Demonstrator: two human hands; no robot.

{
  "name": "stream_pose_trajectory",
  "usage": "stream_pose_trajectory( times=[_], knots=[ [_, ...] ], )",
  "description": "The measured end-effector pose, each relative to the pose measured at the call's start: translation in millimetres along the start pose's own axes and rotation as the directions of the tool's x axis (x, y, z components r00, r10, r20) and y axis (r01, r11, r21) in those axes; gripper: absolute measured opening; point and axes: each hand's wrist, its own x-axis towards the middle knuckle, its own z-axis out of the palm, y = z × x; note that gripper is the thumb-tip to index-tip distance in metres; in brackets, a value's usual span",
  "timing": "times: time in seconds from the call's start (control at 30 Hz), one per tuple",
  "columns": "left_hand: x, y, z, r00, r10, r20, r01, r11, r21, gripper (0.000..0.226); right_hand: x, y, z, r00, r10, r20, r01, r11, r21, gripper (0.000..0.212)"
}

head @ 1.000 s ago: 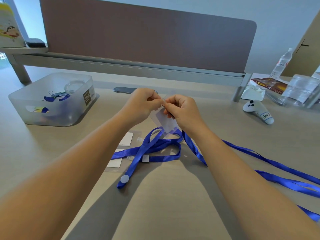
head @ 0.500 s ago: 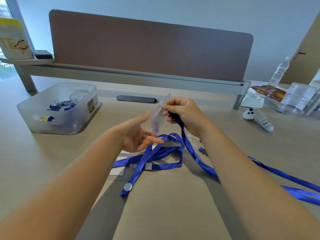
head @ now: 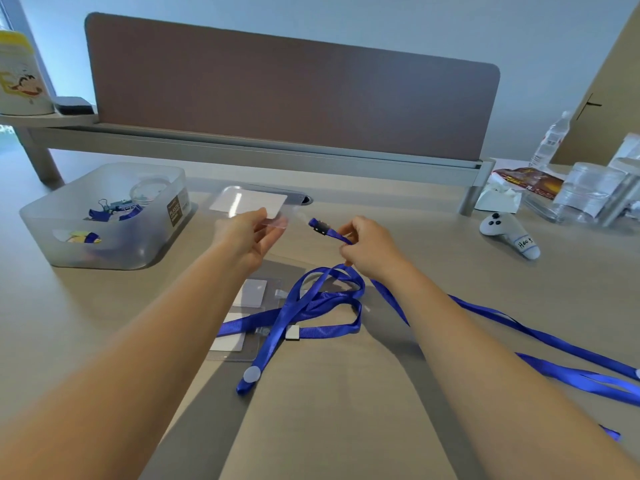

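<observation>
Two hands are raised over the desk [head: 346, 427], clearly apart. The left hand [head: 244, 239] pinches the near edge of a clear badge holder [head: 247, 202] between thumb and fingers, closed tight on it. The holder is held almost flat off the desk at 12 o'clock of that hand, with a white card [head: 242, 204] inside. The right hand [head: 369, 249] has its fingers curled, pinching a blue lanyard [head: 332, 233] just behind its black clip [head: 320, 227]. The clip pokes out at 10 o'clock toward the holder, near it but not touching. The rest of the strap trails down to the desk toward 4 o'clock. Both forearms reach straight forward with wrists level. A translucent bin [head: 162, 244] sits at 9 o'clock of the left hand, its brown label [head: 175, 212] reading "PLASTIC", smaller print too blurred. A white controller [head: 502, 226] lies at 3 o'clock of the right hand, with a handwritten tag [head: 523, 242] that reads roughly "Hoo 5". A second lanyard [head: 311, 303] and spare badge holders [head: 251, 292] lie at 6 o'clock below the hands.
</observation>
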Motion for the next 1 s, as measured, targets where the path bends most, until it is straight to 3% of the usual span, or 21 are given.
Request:
stream_pose_trajectory(
  times=[0.07,0.13,0.23,0.3,0.37,0.47,0.57,0.63,0.7,0.77,0.9,1.0],
  knots=[
    [2.2,2.5,-2.8,0.997,0.064,-0.040,-0.061,0.997,0.056,0.008,1.0,2.6,-1.8,0.995,-0.009,-0.100,-0.019,0.963,-0.269,0.022],
    [2.0,5.2,-3.7,0.992,0.109,-0.065,-0.101,0.988,0.119,0.002,1.8,2.4,-7.1,0.987,-0.023,-0.156,-0.066,0.838,-0.541,0.031],
    [0.3,9.5,-3.9,0.987,0.139,-0.085,-0.126,0.980,0.152,0.017,5.4,3.4,-16.3,0.969,0.076,-0.234,-0.207,0.764,-0.611,0.040],
    [-0.5,11.2,-3.1,0.987,0.139,-0.084,-0.124,0.978,0.167,0.005,8.2,8.1,-18.8,0.949,0.162,-0.272,-0.282,0.823,-0.493,0.045],
    [0.2,11.9,-2.6,0.987,0.139,-0.082,-0.122,0.976,0.182,0.008,10.8,11.0,-19.9,0.931,0.253,-0.264,-0.334,0.881,-0.335,0.057],
    [0.7,13.6,-2.3,0.987,0.149,-0.066,-0.134,0.972,0.191,0.010,8.8,6.1,-23.0,0.887,0.459,-0.058,-0.456,0.888,0.060,0.067],
    [1.9,16.2,-3.5,0.986,0.155,-0.056,-0.143,0.972,0.185,0.012,3.4,-2.4,-26.0,0.822,0.508,0.257,-0.569,0.716,0.405,0.072],
    [4.1,17.5,-4.3,0.988,0.149,-0.049,-0.139,0.975,0.173,0.016,5.7,-4.0,-23.6,0.860,0.410,0.302,-0.503,0.589,0.632,0.053],
    [6.0,18.7,-4.3,0.989,0.144,-0.041,-0.136,0.978,0.155,0.022,9.4,-5.0,-19.5,0.917,0.315,0.245,-0.363,0.403,0.840,0.029],
    [10.0,19.9,-4.8,0.989,0.146,-0.033,-0.140,0.980,0.142,0.025,16.0,-5.6,-17.2,0.947,0.268,0.177,-0.245,0.247,0.938,0.022],
    [24.0,24.4,-6.3,0.985,0.150,-0.090,-0.134,0.977,0.169,0.027,36.6,-5.4,-21.8,0.942,0.329,0.069,-0.114,0.121,0.986,0.024],
    [40.0,28.4,-3.6,0.979,0.148,-0.141,-0.120,0.974,0.190,0.028,59.5,-1.2,-33.1,0.907,0.422,-0.011,0.016,-0.007,1.000,0.012]
  ],
)
